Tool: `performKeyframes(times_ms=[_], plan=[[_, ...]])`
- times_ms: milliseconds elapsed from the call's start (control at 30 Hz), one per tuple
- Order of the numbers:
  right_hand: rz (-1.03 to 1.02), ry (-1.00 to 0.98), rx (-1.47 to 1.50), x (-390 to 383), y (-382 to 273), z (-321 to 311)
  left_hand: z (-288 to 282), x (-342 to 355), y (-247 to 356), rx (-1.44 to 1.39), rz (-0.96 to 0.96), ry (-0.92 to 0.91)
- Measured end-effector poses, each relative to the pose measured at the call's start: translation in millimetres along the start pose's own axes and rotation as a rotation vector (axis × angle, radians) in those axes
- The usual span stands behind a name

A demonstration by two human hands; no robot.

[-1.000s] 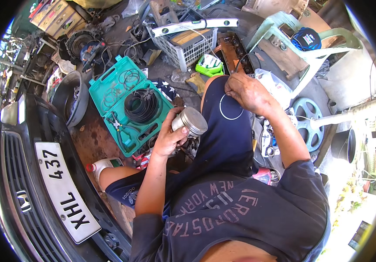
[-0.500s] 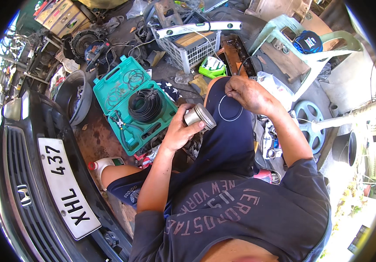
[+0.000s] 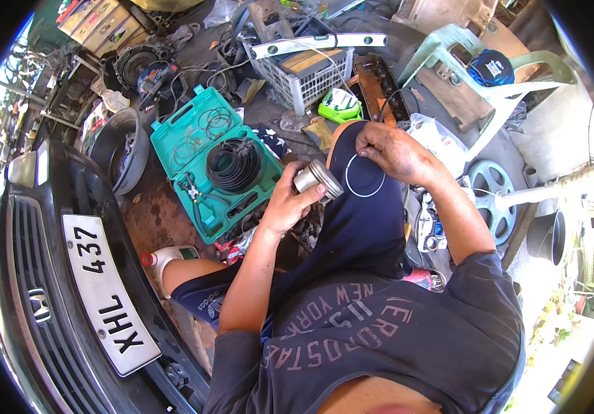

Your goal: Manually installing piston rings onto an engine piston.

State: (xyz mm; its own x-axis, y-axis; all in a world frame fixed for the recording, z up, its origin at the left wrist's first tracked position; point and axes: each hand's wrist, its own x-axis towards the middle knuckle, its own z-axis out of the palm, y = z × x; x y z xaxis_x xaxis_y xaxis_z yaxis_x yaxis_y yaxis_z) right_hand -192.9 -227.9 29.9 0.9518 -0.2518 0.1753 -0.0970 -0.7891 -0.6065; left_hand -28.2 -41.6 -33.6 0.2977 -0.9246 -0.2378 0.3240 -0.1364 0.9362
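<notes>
My left hand [image 3: 288,205] is closed around a silvery metal piston [image 3: 317,181], tilted so its grooved end points to the right. From the pinched fingers of my right hand [image 3: 392,150] hangs a thin piston ring [image 3: 365,196], a little to the right of the piston and apart from it. Behind the ring are my dark shorts over the raised knee. To the left lies an opened teal plastic case [image 3: 191,214], with a stack of black ribbed bands [image 3: 233,165], wire-thin rings in its lid and pliers [image 3: 192,195] inside.
A car's front bumper with its grille [image 3: 28,276] fills the left side. A grey basin [image 3: 131,169] stands beside the case. Farther back are a grey crate [image 3: 300,83] with a spirit level [image 3: 319,44] across it, a green plastic chair [image 3: 476,131] and a blue-grey wheel [image 3: 493,196].
The whole view has shifted slightly. Both hands keep the same grips, the piston in the left and the ring in the right, and the ring has turned a little.
</notes>
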Motion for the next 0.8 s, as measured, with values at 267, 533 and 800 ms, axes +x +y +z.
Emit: performKeyframes(times_ms=[267, 533, 800], plan=[[-0.015, 0.009, 0.126, 3.1, -12.8, 19.2, -0.8, -0.2, 0.5, -0.076, -0.045, -0.042], [-0.003, 0.075, 0.118, 10.4, -22.2, 38.5, -4.5, 0.8, -6.9, -0.097, -0.005, -0.132], [0.057, 0.119, 0.176, 12.0, -19.3, 51.5, -6.5, -1.7, -7.0, -0.173, -0.011, -0.180]])
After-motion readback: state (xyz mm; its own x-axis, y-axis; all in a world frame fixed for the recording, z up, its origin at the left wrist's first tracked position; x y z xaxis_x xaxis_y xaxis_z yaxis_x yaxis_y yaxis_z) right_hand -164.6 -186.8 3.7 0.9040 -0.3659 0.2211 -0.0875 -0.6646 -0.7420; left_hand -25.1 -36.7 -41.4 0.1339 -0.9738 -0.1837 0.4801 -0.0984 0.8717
